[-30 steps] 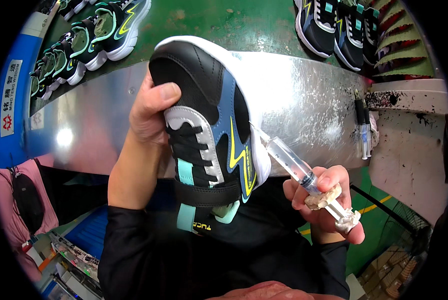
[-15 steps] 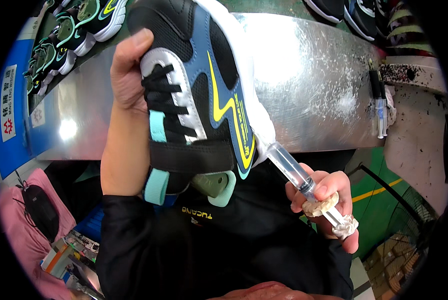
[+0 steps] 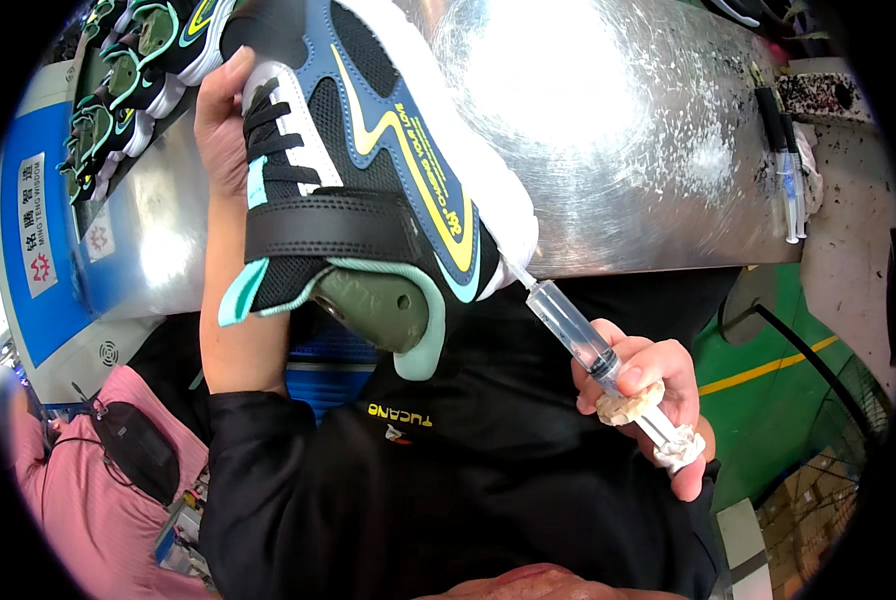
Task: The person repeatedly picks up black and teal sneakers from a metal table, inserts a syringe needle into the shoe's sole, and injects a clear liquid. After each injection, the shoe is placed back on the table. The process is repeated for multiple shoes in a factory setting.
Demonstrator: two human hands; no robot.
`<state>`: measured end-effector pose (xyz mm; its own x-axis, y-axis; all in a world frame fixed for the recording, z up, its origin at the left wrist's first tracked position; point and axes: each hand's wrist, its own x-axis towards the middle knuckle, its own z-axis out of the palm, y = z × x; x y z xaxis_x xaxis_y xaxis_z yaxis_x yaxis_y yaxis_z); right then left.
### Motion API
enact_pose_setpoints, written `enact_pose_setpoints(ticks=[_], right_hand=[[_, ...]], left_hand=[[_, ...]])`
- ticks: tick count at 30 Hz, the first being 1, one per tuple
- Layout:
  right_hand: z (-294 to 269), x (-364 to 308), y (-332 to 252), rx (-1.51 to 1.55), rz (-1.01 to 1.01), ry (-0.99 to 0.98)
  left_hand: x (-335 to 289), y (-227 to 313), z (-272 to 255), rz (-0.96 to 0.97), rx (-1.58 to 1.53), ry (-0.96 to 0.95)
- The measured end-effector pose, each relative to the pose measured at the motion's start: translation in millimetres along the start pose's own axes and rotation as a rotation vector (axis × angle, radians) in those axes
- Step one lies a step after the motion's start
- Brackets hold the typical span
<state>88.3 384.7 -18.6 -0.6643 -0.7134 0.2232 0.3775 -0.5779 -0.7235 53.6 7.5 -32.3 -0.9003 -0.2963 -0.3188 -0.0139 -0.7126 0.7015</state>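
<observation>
The right hand [image 3: 653,380] grasps a syringe [image 3: 566,320], thumb on the barrel beside a cream wad [image 3: 628,404]; a white wad [image 3: 678,450] caps the plunger's end. What the barrel contains, I cannot tell. Its thin tip meets the shoe's white sole [image 3: 496,190] near the heel. The shoe [image 3: 353,120] is held up before the table's near edge, heel toward the person, a green last [image 3: 373,305] inside. Farther along, the left hand [image 3: 223,135] grips it near the toe, thumb over the upper, fingers hidden.

With only the toe end held, the heel could swing under the tip's push, and the tip could skid onto the blue side or bend. A hard thumb press might flood the seam, if the barrel has liquid in it.

Beyond lie the scratched table [image 3: 628,215], spare syringes [image 3: 790,185] at its right end, and more shoes [image 3: 118,110] at upper left.
</observation>
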Motion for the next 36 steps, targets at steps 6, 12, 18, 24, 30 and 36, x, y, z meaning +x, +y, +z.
enact_pose_setpoints(ticks=[6,12,18,24,30,36], right_hand=[[0.9,-2.2,9.2,0.046,-0.013,0.038],[-0.1,5.0,15.2,-0.027,0.003,0.034],[-8.0,22.5,22.3,-0.283,-0.007,-0.124],[-3.1,23.8,27.6,-0.406,-0.028,-0.138],[1.5,20.6,27.2,-0.421,-0.037,-0.101],[8.2,24.0,20.5,-0.412,-0.072,-0.105]], left_hand=[[-28.1,17.5,-23.7,-0.052,0.140,0.110],[-80.2,34.6,-50.5,-0.001,0.350,0.178],[-136.9,22.7,-41.2,-0.019,0.316,0.326],[-186.4,8.0,-50.2,-0.141,0.286,0.113],[-202.1,-30.2,-9.4,-0.300,0.116,0.120],[-212.4,-60.2,-3.4,-0.375,-0.058,0.035]])
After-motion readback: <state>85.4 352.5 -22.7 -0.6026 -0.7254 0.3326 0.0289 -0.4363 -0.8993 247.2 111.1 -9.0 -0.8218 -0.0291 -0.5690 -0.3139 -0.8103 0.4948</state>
